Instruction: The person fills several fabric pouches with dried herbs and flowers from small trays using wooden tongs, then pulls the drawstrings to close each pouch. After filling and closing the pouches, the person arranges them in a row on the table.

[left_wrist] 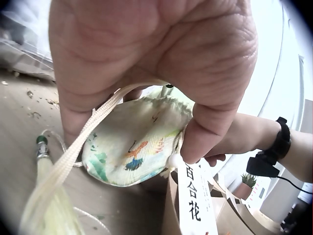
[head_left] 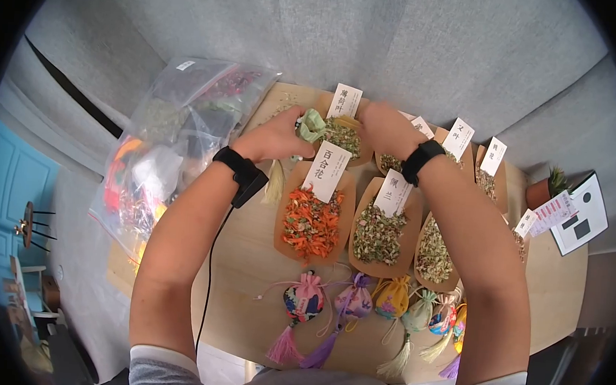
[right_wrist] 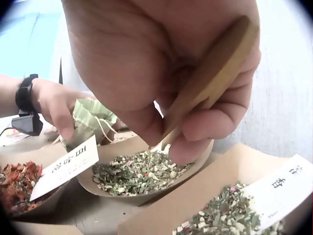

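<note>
My left hand grips a pale green drawstring sachet printed with a bird, its gathered mouth facing up. From the sachet hangs a pale yellow tassel. In my right hand is a wooden scoop, pinched between thumb and fingers. Its lower end points into a brown paper tray of dried green and white herbs, just right of the sachet. A lettered white card stands at the back of that tray.
A tray of orange petals sits in front, with more herb trays to the right. Finished-looking sachets with tassels line the front edge. A large clear plastic bag lies left; a potted plant stands right.
</note>
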Demonstrator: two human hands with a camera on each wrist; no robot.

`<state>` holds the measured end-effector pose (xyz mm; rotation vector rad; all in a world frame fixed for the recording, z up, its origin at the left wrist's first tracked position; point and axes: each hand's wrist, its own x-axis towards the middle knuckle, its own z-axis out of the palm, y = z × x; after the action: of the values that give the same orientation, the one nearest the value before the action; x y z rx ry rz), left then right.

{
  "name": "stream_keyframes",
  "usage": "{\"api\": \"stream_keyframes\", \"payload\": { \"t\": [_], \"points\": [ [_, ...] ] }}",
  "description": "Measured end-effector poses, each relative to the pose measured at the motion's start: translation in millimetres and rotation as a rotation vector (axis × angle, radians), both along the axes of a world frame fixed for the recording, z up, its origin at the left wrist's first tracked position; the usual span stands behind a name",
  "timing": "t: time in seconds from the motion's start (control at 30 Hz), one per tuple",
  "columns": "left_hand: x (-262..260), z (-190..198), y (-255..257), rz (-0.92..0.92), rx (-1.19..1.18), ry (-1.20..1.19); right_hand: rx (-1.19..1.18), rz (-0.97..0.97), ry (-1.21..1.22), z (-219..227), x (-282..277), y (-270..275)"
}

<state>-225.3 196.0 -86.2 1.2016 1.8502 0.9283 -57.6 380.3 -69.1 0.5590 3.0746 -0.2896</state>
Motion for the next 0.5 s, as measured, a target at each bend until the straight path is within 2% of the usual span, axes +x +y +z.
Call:
{"api": "stream_keyframes", "payload": {
  "t": [0.13, 0.2, 0.3, 0.43, 0.5],
  "points": [
    [-3, -4, -1, 0.006, 0.000, 0.005, -0.058, 0.039, -0.116, -1, 4, -4],
    [-4, -7, 0, 0.006, 0.019, 0.009, -0.080, 0.054, -0.204, 16, 11, -9],
    [-4, -6, -1, 0.000, 0.025, 0.032, -0.047, -0.001, -0.084, 26, 21, -6],
    [-3, -5, -1, -0.004, 0.014, 0.037, -0.025, -0.044, -0.184, 16, 23, 1],
    [-1, -3, -1, 0.000, 0.018, 0.049, -0.068, 0.031, -0.218, 8, 23, -1]
  ]
}}
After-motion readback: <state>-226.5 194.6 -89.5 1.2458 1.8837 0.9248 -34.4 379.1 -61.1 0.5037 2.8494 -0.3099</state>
